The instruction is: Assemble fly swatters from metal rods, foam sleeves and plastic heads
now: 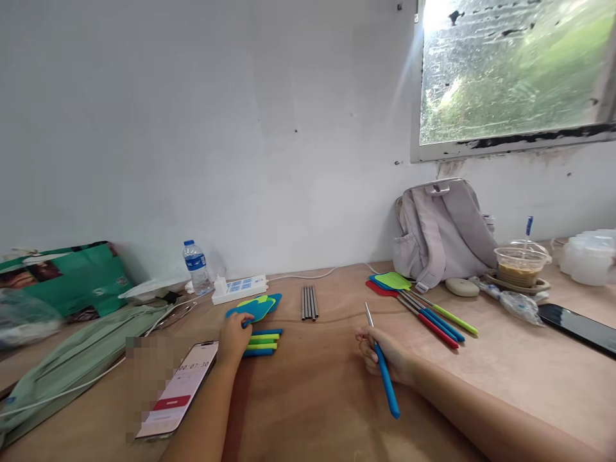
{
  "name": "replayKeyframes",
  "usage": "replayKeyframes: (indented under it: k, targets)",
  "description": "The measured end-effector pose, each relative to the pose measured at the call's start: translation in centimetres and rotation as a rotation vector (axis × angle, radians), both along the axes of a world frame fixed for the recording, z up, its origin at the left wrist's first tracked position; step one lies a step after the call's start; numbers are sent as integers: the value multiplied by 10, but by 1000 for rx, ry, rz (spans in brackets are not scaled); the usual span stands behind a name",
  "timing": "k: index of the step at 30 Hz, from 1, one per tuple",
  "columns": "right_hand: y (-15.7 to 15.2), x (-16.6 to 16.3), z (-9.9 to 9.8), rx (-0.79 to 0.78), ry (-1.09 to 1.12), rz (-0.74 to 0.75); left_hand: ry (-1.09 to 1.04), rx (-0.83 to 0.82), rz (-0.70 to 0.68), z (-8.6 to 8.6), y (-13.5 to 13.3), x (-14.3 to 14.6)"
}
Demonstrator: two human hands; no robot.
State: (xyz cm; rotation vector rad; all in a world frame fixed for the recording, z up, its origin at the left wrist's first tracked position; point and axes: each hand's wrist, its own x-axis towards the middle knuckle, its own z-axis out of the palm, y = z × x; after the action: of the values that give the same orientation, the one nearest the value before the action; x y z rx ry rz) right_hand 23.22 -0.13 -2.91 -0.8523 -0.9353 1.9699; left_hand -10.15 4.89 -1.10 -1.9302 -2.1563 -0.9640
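My left hand [234, 338] rests on the wooden table [317, 391], its fingers closed on a blue leaf-shaped flat piece [255, 308] from a small pile. Next to it lie several blue and yellow-green handles [263, 342]. My right hand [382, 353] grips a blue-handled tool with a metal rod [384, 367], rod end pointing away from me. Several bare metal rods [308, 302] lie between the hands, further back. To the right lie three assembled swatter-like tools [423, 307] with red, blue and green handles.
A phone showing a timer [180, 388] lies by my left forearm. A power strip [239, 288], water bottle [196, 265], green bag [67, 276] and cloth sit at the left. A grey backpack [443, 231], drink cup [520, 265] and a dark phone [577, 326] stand at the right.
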Motion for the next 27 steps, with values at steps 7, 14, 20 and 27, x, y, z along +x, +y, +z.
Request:
replayKeyframes:
  k: [7,14,20,27]
  targets:
    - [-1,-1,2,40,-51,3,-848,244,23,27,-12,30]
    - [-12,-6,4,359,-169,165,-1455,163,-288,23,-42,129]
    - [-27,-5,11,728,-422,189,-1806,-7,-437,3,-67,163]
    - [-36,-6,17,798,-679,248,-1863,30,-401,-1,-59,155]
